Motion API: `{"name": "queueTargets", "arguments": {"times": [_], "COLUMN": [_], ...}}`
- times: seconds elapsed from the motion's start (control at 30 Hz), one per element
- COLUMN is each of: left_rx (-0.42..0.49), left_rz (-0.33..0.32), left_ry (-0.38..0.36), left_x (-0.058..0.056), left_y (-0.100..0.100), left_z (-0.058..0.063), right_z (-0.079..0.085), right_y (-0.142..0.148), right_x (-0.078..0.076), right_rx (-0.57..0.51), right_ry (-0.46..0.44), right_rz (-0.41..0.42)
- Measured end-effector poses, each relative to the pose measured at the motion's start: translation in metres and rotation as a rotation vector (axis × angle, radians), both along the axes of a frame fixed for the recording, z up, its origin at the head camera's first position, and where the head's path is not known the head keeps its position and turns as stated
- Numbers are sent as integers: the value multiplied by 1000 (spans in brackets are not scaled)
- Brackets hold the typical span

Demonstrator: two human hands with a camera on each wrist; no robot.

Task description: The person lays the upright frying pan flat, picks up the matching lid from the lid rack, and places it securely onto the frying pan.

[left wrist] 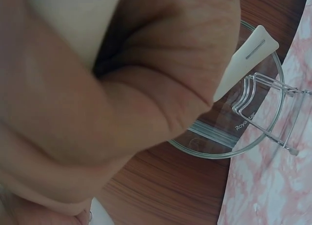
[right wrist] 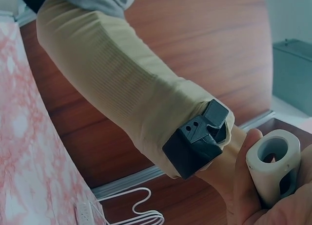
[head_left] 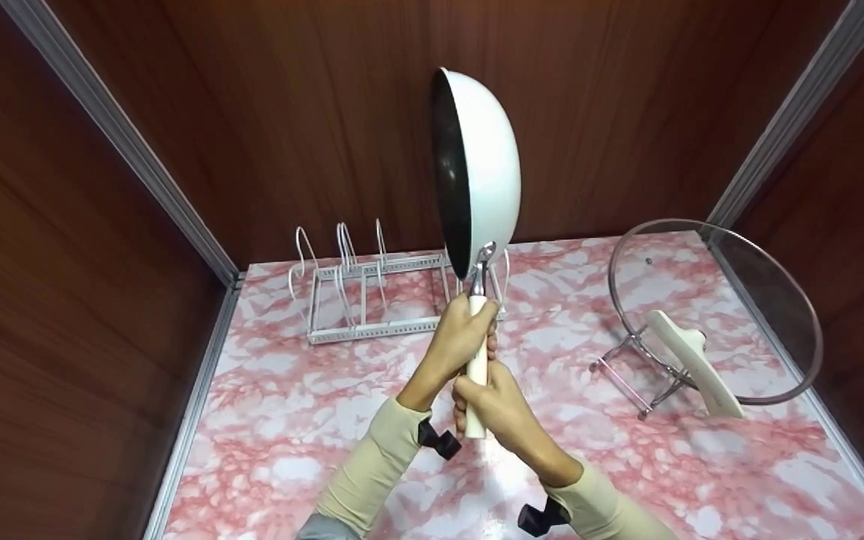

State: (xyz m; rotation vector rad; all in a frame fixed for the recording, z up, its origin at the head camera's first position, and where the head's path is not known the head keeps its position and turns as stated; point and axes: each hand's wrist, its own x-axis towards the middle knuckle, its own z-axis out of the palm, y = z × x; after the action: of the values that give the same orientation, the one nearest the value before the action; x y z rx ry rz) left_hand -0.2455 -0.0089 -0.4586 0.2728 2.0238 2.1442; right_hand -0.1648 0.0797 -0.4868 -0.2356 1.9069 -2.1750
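A white wok-shaped frying pan [head_left: 493, 165] with a black inside is held up on edge, its open side facing left. Both hands grip its cream handle [head_left: 477, 367]. My left hand [head_left: 460, 339] is wrapped round the upper part, close below the metal neck. Lower down, my right hand [head_left: 505, 405] holds the handle near its end. The hollow handle end [right wrist: 263, 178] shows in the right wrist view. Behind the pan and partly hidden by it, a white wire pan rack [head_left: 372, 331] stands on the table. Curled fingers [left wrist: 97, 118] fill much of the left wrist view.
To the right, a glass lid [head_left: 766, 300] with a cream grip [head_left: 694, 364] leans tilted in a small wire stand [head_left: 625, 384]. Brown wood panels [head_left: 289, 112] enclose the pink marbled table [head_left: 289, 457]. A power strip [right wrist: 84, 214] with white cable appears in the right wrist view.
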Motion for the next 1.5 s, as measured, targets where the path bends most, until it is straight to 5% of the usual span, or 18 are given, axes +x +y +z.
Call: {"name": "queueTargets", "arguments": {"times": [0.73, 1.5], "left_rx": [164, 279], "left_rz": [-42, -140], "left_ry": [-9, -24], "left_x": [1, -1], "left_y": [-1, -7], "left_z": [-9, -17], "right_z": [-4, -10], "right_y": [5, 6], "right_x": [1, 7], "right_rx": [-26, -205], "right_ry": [9, -40], "right_rz": [70, 168]}}
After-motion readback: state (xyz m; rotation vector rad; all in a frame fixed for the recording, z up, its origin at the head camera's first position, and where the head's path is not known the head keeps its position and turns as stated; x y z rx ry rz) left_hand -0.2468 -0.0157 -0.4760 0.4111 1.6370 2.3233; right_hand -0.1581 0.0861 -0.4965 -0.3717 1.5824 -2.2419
